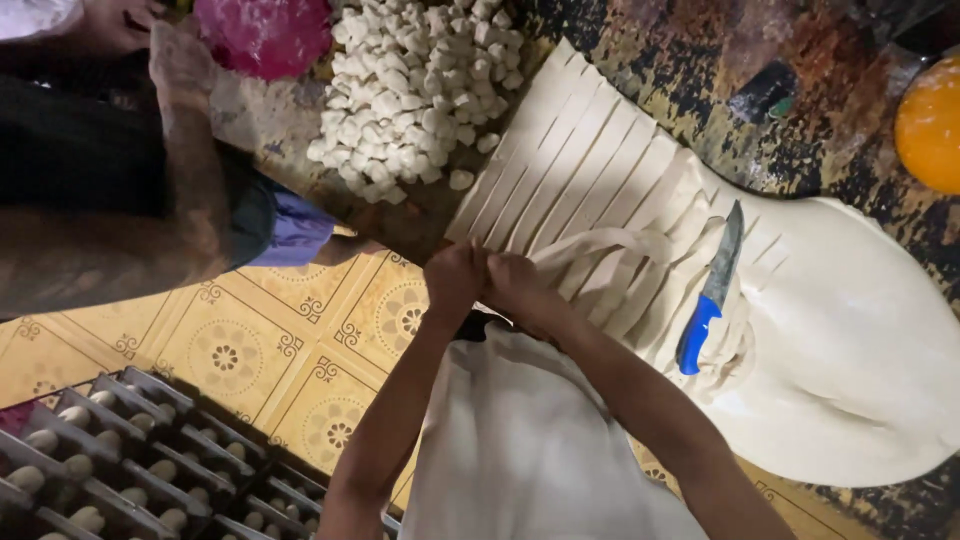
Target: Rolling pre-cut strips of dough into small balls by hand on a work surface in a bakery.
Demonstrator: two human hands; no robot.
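Observation:
My left hand [455, 278] and my right hand [515, 285] are together at the near edge of the worktable, both closed on the ends of long dough strips [610, 250] pulled from a flat sheet of pale dough [850, 330]. The sheet's left part is cut into parallel strips [570, 150]. A knife with a blue handle [708, 295] lies on the dough to the right of my hands. A heap of small white dough pieces [415, 85] sits on the table at the far left.
Another person's arm and body [150, 180] lean in at the left. A pink bag [265, 35] and an orange round object [930, 125] rest on the dark worn table [680, 70]. A black rack holding dough balls [130, 450] stands on the patterned yellow floor [270, 340].

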